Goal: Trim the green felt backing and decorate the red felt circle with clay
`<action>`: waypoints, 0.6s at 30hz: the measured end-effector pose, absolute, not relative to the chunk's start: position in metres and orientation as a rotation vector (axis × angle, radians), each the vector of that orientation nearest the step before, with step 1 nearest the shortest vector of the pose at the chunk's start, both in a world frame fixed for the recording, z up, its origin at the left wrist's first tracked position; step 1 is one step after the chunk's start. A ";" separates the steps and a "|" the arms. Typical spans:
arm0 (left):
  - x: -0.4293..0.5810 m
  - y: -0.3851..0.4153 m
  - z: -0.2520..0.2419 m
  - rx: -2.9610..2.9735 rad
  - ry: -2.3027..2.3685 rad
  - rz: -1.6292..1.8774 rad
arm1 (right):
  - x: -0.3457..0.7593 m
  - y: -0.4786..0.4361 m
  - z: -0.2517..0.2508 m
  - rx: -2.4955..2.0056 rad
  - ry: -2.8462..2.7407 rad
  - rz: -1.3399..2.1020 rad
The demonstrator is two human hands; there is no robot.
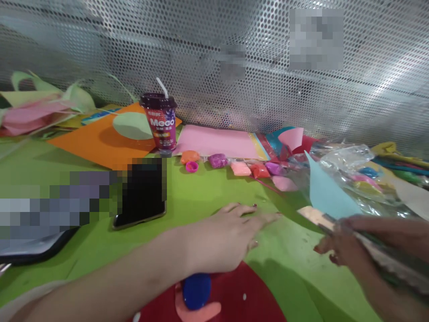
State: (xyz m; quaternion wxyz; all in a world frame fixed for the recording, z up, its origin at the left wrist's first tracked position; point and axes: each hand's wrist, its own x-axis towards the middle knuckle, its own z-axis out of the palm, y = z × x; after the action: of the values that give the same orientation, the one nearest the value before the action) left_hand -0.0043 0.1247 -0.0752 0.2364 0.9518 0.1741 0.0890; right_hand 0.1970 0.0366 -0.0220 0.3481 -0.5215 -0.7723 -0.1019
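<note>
Just beyond the red disc [256, 293], the left hand [233, 237] spread empty; right of the disc, the right hand [351, 248] clasped a blurred strip [313, 215], probably best kept steady.

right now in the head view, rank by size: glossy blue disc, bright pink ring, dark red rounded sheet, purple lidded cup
1. Red sheet (cropped by frame)
2. Purple cup
3. Blue disc
4. Pink ring

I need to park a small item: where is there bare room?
The green tabletop is bare between the black phone and the left hand, in front of the colourful packets. Another patch lies between the red piece and right hand. The back right is crowded with clear plastic.
</note>
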 end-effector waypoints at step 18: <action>-0.001 0.125 -0.076 2.726 0.463 0.365 | 0.222 0.053 -0.065 -1.200 -1.950 0.267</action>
State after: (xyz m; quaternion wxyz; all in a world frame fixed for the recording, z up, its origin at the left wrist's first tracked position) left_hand -0.0014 0.1250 -0.0762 0.1756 0.9622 0.1634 0.1289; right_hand 0.2219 0.0530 -0.0650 0.4059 -0.4758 -0.7731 0.1058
